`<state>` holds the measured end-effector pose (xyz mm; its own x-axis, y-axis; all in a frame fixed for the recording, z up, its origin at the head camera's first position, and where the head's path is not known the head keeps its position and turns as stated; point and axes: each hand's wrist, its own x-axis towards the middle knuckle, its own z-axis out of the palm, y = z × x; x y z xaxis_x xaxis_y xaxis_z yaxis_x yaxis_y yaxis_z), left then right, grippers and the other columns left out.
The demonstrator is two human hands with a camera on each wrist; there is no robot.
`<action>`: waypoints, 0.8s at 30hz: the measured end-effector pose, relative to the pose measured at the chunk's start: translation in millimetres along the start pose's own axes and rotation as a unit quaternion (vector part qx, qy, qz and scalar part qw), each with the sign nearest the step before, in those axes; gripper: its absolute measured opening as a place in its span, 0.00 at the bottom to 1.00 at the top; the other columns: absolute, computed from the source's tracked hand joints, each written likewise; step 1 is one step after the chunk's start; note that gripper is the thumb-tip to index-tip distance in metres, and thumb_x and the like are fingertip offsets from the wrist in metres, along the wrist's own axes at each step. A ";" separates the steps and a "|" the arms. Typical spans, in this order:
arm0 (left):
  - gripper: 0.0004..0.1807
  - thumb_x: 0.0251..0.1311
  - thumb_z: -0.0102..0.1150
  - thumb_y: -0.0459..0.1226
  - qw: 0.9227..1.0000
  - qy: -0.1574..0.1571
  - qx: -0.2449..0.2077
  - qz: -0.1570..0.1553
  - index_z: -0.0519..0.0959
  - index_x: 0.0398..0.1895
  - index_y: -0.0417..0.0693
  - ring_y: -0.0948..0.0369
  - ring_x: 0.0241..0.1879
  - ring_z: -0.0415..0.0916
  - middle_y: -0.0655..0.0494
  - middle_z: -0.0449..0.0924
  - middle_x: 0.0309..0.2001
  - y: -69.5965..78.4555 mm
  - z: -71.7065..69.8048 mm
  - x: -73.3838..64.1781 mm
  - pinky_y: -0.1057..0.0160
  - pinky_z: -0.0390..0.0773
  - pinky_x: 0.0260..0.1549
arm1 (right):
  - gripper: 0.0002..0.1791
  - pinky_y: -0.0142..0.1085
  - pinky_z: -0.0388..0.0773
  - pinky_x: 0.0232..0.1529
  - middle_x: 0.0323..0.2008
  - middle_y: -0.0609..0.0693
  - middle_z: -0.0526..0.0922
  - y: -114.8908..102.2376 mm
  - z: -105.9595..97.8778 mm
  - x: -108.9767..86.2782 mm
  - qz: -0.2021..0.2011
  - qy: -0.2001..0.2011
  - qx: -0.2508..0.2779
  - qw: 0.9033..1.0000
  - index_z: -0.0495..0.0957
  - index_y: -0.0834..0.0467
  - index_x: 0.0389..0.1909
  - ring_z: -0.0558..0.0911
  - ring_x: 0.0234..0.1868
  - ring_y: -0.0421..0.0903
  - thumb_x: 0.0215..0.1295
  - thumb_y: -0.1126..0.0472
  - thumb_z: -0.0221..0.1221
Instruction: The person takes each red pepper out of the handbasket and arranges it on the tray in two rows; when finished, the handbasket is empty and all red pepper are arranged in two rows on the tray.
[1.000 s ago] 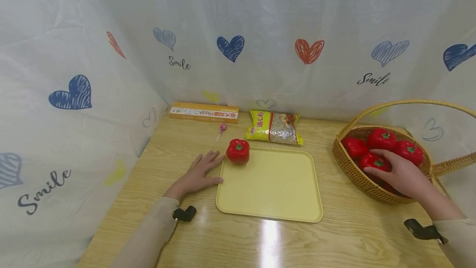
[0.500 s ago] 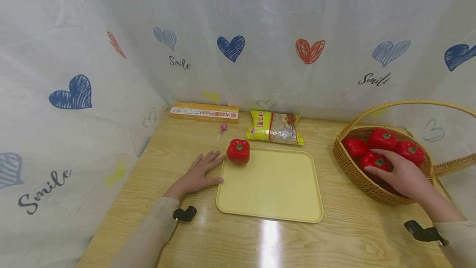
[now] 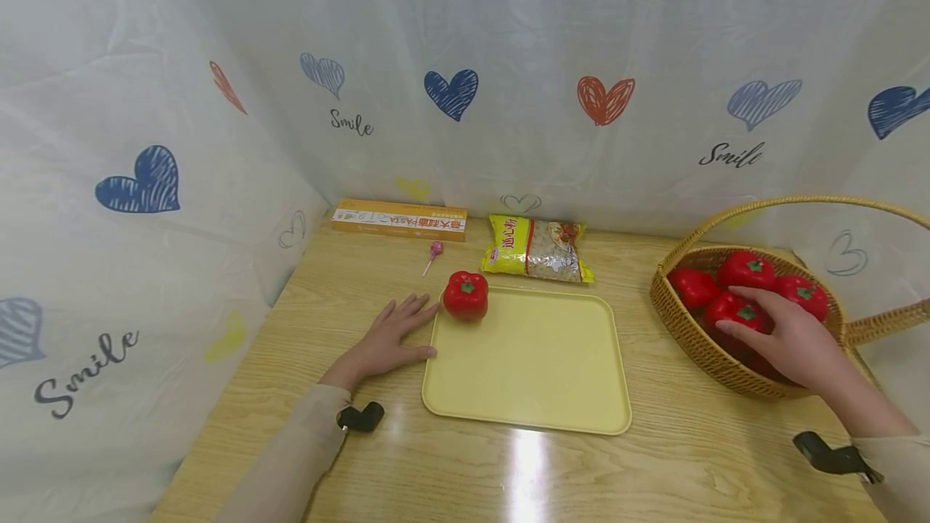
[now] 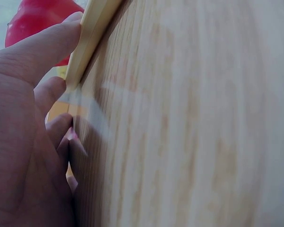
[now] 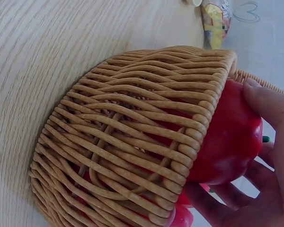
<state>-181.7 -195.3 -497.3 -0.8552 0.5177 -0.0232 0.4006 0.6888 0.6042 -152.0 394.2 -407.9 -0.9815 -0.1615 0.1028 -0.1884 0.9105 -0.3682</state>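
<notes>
My right hand [image 3: 795, 343] reaches into a wicker basket [image 3: 697, 345] at the right and grips a red bell pepper [image 3: 732, 315], thumb on one side and fingers on the other. In the right wrist view this bell pepper [image 5: 229, 137] stands up past the basket's rim. Several more red peppers lie around it in the basket. My left hand [image 3: 388, 343] rests on the table with fingers spread, its thumb and fingertips at the left edge of a yellow tray [image 3: 530, 370]. On the tray's far left corner sits another red bell pepper [image 3: 466, 297].
Behind the tray lie a yellow bag of pasta [image 3: 538, 248], a pink lollipop [image 3: 435, 250] and a long orange pasta box [image 3: 400, 220]. The basket's tall handle [image 3: 799, 200] arches over the peppers. A heart-printed curtain [image 3: 523, 152] hangs along the back and left.
My right hand has shifted slightly to the right, and the pepper in its grip has moved a little up and right within the basket. The left hand and tray stay where they were.
</notes>
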 end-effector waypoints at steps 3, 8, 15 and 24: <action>0.44 0.64 0.65 0.55 1.000 0.000 0.001 0.001 0.60 0.80 0.54 0.48 0.81 0.39 0.48 0.50 0.81 0.1 0.2 0.1 0.42 0.32 0.77 | 0.38 0.74 0.68 0.49 0.58 0.79 0.72 -0.8 -1.8 -0.5 0.000 0.003 0.004 1.000 0.70 0.69 0.65 0.71 0.55 0.76 0.66 0.48 0.68; 0.44 0.64 0.65 0.55 1.000 -0.001 0.002 0.001 0.60 0.80 0.54 0.48 0.81 0.39 0.48 0.50 0.81 0.3 0.2 -0.1 0.43 0.32 0.77 | 0.38 0.75 0.66 0.50 0.59 0.79 0.70 -1.5 -5.6 -1.9 0.004 0.006 0.011 1.000 0.69 0.69 0.67 0.68 0.57 0.77 0.67 0.48 0.67; 0.44 0.64 0.65 0.54 1.000 -0.001 0.001 0.002 0.60 0.80 0.53 0.47 0.81 0.39 0.47 0.50 0.81 0.8 -0.8 -0.5 0.42 0.32 0.77 | 0.38 0.76 0.65 0.50 0.60 0.79 0.70 -4.7 -12.1 -5.0 0.008 0.012 0.019 1.000 0.67 0.67 0.69 0.67 0.57 0.77 0.68 0.49 0.66; 0.44 0.64 0.65 0.54 1.000 -0.004 -0.002 0.001 0.60 0.80 0.54 0.47 0.81 0.38 0.48 0.50 0.81 0.1 -0.3 -0.2 0.42 0.31 0.76 | 0.38 0.74 0.67 0.48 0.60 0.78 0.70 -13.1 -16.1 -8.5 -0.001 0.033 0.019 0.999 0.67 0.67 0.70 0.66 0.57 0.76 0.67 0.51 0.67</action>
<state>-181.7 -195.5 -497.0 -0.8516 0.5235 -0.0280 0.4015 0.6857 0.6072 -140.7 389.8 -389.0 -0.9769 -0.1375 0.1636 -0.1934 0.8949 -0.4022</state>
